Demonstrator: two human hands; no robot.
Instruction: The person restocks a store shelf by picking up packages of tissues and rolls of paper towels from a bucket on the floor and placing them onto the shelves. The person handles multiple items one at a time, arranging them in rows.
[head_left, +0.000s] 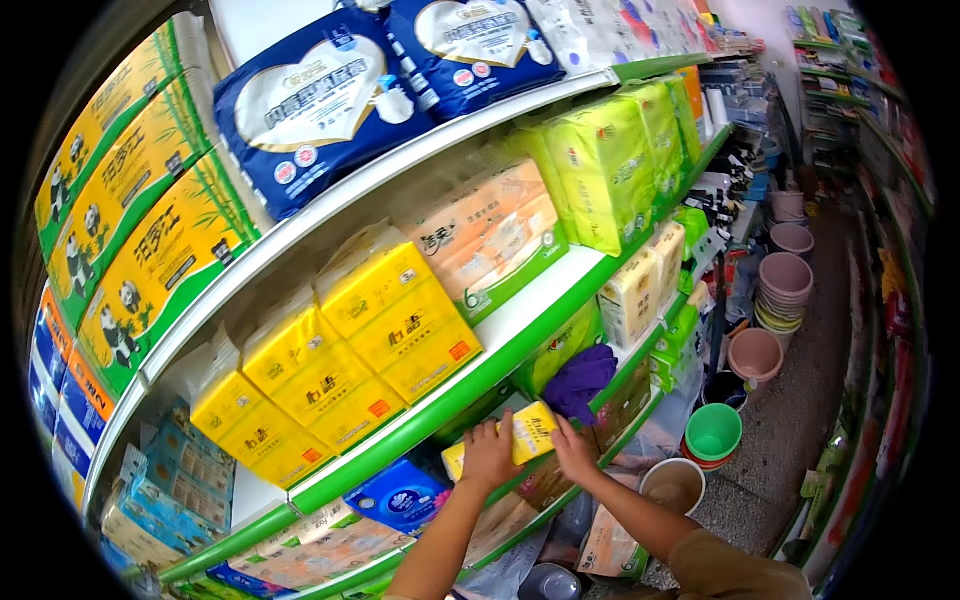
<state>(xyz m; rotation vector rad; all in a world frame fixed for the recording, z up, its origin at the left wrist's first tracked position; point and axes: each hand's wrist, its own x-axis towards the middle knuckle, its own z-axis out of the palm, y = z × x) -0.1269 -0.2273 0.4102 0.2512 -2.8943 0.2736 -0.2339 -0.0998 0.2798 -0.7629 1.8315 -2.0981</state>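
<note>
Both hands hold a small yellow tissue pack (535, 433) in front of a lower shelf. My left hand (489, 454) lies over the pack's left part, hiding some of it. At its right end, the fingers of my right hand (576, 452) grip the edge. A crumpled purple cloth (579, 381) rests on the shelf just behind the pack. Left of my hands sits a blue tissue package (399, 495). Above, larger yellow tissue packs (409, 324) stand in a row on the middle shelf.
Along the middle shelf's green front edge (420, 409) sit peach (491, 225) and lime-green tissue packages (600, 165). Blue diaper packs (322, 112) fill the top shelf. On the aisle floor, right, stand a green bucket (712, 431), a white bucket (675, 484) and stacked pink buckets (785, 277).
</note>
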